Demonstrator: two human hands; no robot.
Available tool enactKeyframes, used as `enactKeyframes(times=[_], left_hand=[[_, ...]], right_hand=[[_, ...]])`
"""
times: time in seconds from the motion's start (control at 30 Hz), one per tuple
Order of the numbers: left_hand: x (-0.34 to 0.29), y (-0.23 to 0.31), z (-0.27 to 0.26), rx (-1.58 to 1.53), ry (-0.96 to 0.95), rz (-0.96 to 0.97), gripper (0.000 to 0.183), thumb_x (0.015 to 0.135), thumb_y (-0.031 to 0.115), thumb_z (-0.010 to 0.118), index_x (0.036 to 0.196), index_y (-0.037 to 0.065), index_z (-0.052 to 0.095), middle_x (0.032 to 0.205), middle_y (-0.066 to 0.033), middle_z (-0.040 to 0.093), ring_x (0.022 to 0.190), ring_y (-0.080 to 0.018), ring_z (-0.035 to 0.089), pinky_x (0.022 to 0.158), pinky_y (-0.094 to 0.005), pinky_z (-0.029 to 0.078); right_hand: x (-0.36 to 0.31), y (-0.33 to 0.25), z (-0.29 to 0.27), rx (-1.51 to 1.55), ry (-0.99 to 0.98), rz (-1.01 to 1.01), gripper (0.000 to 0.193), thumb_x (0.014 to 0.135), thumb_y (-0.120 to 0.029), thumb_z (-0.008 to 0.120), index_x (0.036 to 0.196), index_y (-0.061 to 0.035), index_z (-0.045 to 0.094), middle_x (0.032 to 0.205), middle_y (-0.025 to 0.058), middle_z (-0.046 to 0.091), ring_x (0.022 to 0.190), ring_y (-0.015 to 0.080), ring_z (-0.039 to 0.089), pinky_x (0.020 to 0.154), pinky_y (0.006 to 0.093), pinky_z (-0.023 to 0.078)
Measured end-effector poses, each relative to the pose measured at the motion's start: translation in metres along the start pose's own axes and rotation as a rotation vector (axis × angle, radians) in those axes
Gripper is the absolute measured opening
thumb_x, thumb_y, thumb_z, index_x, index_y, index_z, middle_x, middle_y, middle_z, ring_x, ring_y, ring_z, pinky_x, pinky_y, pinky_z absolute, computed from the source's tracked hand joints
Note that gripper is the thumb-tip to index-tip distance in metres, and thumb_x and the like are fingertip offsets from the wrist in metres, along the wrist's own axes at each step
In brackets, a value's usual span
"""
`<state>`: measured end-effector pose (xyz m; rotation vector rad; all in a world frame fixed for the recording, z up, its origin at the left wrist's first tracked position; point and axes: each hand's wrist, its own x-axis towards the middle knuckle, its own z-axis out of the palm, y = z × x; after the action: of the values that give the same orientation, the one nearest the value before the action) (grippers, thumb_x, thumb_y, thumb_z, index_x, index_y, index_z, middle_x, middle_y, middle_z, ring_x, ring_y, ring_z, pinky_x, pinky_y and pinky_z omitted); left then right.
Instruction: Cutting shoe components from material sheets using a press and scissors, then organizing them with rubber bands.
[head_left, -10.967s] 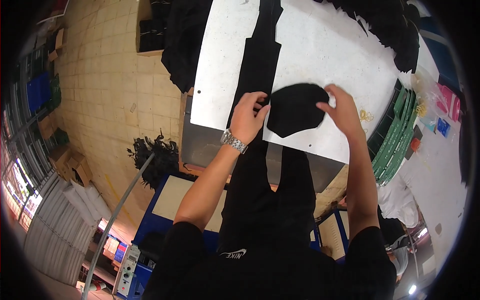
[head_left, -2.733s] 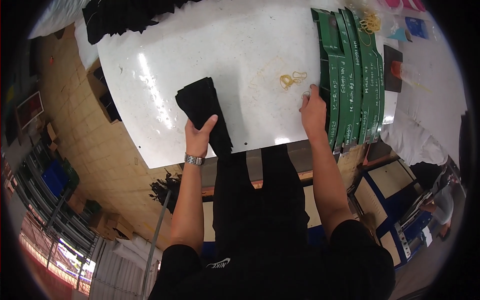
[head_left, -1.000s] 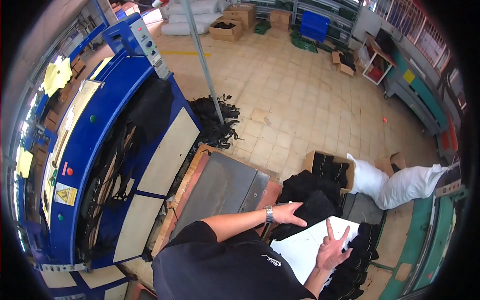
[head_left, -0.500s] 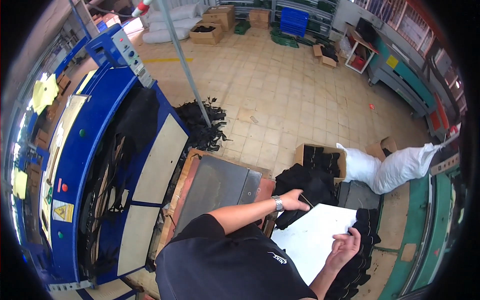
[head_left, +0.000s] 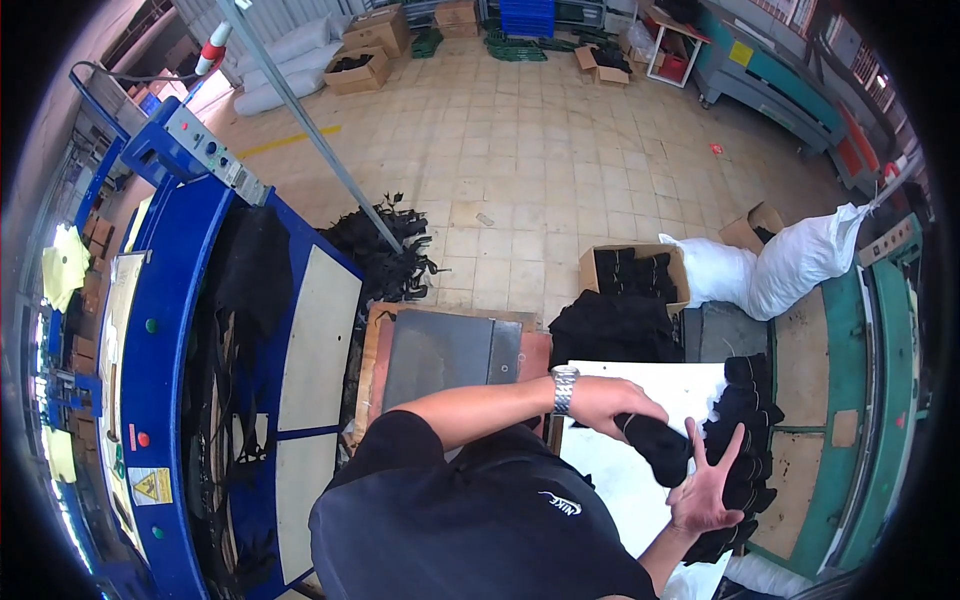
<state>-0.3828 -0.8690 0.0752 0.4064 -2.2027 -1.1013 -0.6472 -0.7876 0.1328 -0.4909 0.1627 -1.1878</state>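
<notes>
My left hand [head_left: 612, 402], with a metal watch on its wrist, is closed on one end of a small black fabric bundle [head_left: 655, 448]. The bundle hangs over a white board [head_left: 622, 485]. Close by its far end, my right hand [head_left: 706, 488] is open, fingers spread wide; whether it touches the cloth I cannot tell. Several similar black bundles [head_left: 752, 420] lie in a row along the board's right edge, beside my right hand. Beyond the board rests a heap of black cloth [head_left: 612, 330].
An open cardboard box [head_left: 684, 280] of black bundles and white sacks [head_left: 805, 268] stand ahead. A metal plate [head_left: 438, 350] lies on my left. A blue machine [head_left: 165, 400] borders the left, a green one [head_left: 895, 330] the right. A metal pole [head_left: 320, 150] rises at left.
My left hand has come from the black heap over the board, bringing a black bundle. My right hand has spread its fingers. The whole view has shifted.
</notes>
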Motion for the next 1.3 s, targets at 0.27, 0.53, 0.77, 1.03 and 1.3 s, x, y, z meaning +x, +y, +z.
enactKeyframes(times=[0.27, 0.53, 0.77, 1.03, 1.3], left_hand=[[0.001, -0.031, 0.062, 0.326, -0.276, -0.385, 0.027, 0.081, 0.008, 0.066, 0.108, 0.003, 0.061, 0.088, -0.0214, 0.070, 0.084, -0.0408, 0.070, 0.074, -0.0495, 0.056], [0.014, -0.036, 0.045, 0.293, -0.446, -0.527, 0.031, 0.078, 0.010, 0.073, 0.104, 0.000, 0.060, 0.086, -0.0243, 0.070, 0.087, -0.0421, 0.069, 0.074, -0.0511, 0.055], [0.019, -0.113, 0.098, -0.181, -0.372, -0.688, 0.057, 0.077, 0.036, 0.082, 0.108, -0.008, 0.061, 0.095, -0.0200, 0.072, 0.088, -0.0242, 0.071, 0.076, -0.0383, 0.056], [0.043, -0.093, 0.149, -0.966, -0.240, -1.026, 0.054, 0.091, 0.032, 0.080, 0.125, -0.004, 0.059, 0.109, -0.0111, 0.070, 0.096, -0.0165, 0.068, 0.085, -0.0329, 0.057], [0.038, -0.102, 0.151, -0.714, -0.433, -1.031, 0.055, 0.105, 0.050, 0.051, 0.141, 0.008, 0.058, 0.115, -0.0080, 0.070, 0.109, -0.0164, 0.064, 0.089, -0.0349, 0.052]], right_hand=[[0.009, 0.000, -0.005, -0.816, 0.206, 0.475, 0.130, 0.080, -0.015, 0.082, 0.161, -0.0209, -0.019, 0.150, 0.0382, 0.038, 0.078, 0.0270, 0.076, 0.074, 0.0380, 0.062], [0.013, 0.012, -0.014, -0.609, 0.409, 0.386, 0.115, 0.088, -0.034, 0.076, 0.164, -0.0235, -0.009, 0.153, 0.0277, 0.042, 0.072, 0.0218, 0.074, 0.069, 0.0303, 0.059], [-0.005, 0.075, -0.005, -1.865, 0.283, 0.275, 0.077, 0.085, -0.040, 0.077, 0.149, -0.0118, 0.044, 0.136, 0.0241, 0.056, 0.096, 0.0409, 0.069, 0.086, 0.0413, 0.058], [-0.090, 0.122, -0.086, -0.758, 1.164, 0.028, 0.062, 0.092, -0.025, 0.077, 0.142, -0.0008, 0.049, 0.120, 0.0149, 0.067, 0.104, 0.0216, 0.067, 0.087, 0.0335, 0.055], [-0.126, 0.064, -0.191, -0.702, 1.330, -0.263, 0.045, 0.094, -0.023, 0.075, 0.127, 0.0040, 0.061, 0.107, 0.0108, 0.072, 0.094, 0.0153, 0.068, 0.082, 0.0288, 0.055]])
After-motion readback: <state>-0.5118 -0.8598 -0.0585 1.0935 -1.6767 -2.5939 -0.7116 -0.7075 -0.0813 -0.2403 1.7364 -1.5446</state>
